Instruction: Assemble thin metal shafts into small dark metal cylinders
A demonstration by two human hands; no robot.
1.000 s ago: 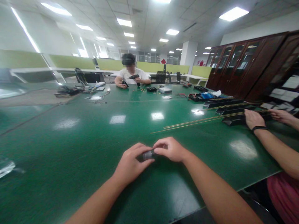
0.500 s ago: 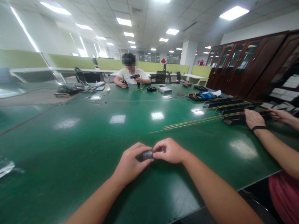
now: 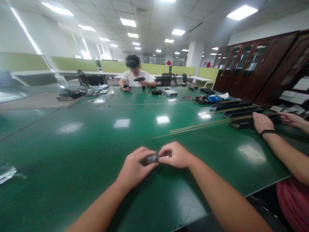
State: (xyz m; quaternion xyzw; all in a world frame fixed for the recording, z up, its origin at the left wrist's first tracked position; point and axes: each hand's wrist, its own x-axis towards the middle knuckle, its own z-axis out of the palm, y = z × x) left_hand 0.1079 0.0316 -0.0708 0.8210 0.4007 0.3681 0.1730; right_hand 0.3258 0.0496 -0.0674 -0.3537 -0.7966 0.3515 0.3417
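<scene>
Near the front middle of the green table (image 3: 91,161), my left hand (image 3: 136,164) is closed on a small grey metal cylinder (image 3: 152,159), thumb below and fingers above. Close against it on the right, my right hand (image 3: 176,156) pinches a thin shiny metal piece (image 3: 168,156) lined up with the cylinder's right end. Fingers hide most of that piece, so its kind is unclear. Both hands are held just over the table top.
Long thin brass-coloured rods (image 3: 200,126) lie beyond my right hand, running to black channels (image 3: 241,123). A co-worker's hand (image 3: 263,123) rests there. Across the table, another person holds a power drill (image 3: 139,79). A clear plastic item (image 3: 7,173) lies at left.
My hands have shifted very slightly, and a little more gap shows between the cylinder and my right fingertips. The person opposite has lowered the hand holding a dark object.
</scene>
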